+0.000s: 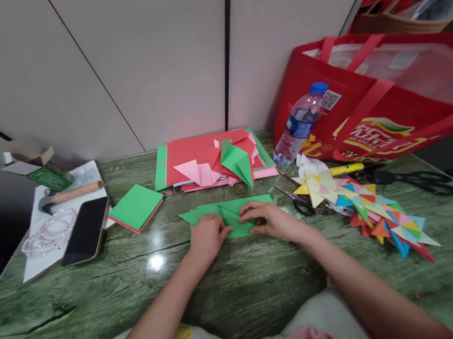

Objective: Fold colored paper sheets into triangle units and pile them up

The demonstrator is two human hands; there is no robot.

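A partly folded sheet of green paper [238,229] lies on the table in front of me, its left end coming to a point and a raised crease near its middle. My left hand [209,235] rests on its left part, fingers curled and thumb pressed against the paper. From the other side, my right hand [269,219] grips the paper with bent fingers and thumb near the crease. The fingertips partly hide the folds. Just beyond lies a stack of red, pink and green paper [202,147], topped by pink folded pieces [197,173] and a green folded piece [237,161].
To the left are square papers [137,206], a phone [86,230], a bead string [51,231], a hammer-like tool [73,194] and a small box [45,174]. At right stand a water bottle [298,126] and red bag [367,95], near scissors [300,201] and colourful folded paper [375,205].
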